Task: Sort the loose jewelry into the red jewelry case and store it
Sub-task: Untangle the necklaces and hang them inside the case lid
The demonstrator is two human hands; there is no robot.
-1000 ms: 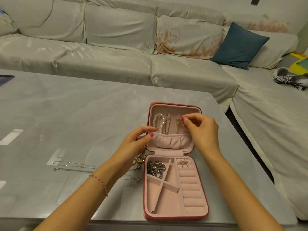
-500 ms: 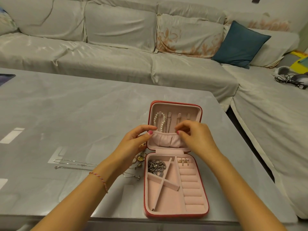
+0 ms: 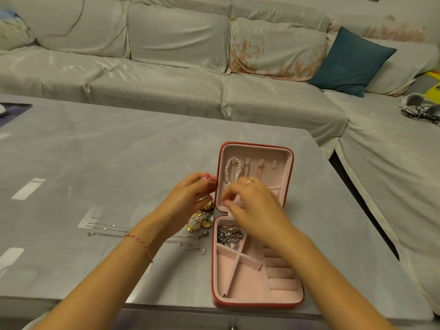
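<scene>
Two hands work at the surface (image 3: 119, 148): red jewelry case (image 3: 257, 303) lies open; left hand (image 3: 190, 198) grips the lid's edge; right hand (image 3: 257, 206), blurred, fingers curled at the pocket, grasp indiscernible; thin chains (image 3: 107, 231) remain loose, best lifted singly

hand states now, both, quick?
Left hand: grips the left edge of the case lid.
Right hand: over the lid pocket, fingers curled and blurred; cannot tell whether it holds anything.
</scene>
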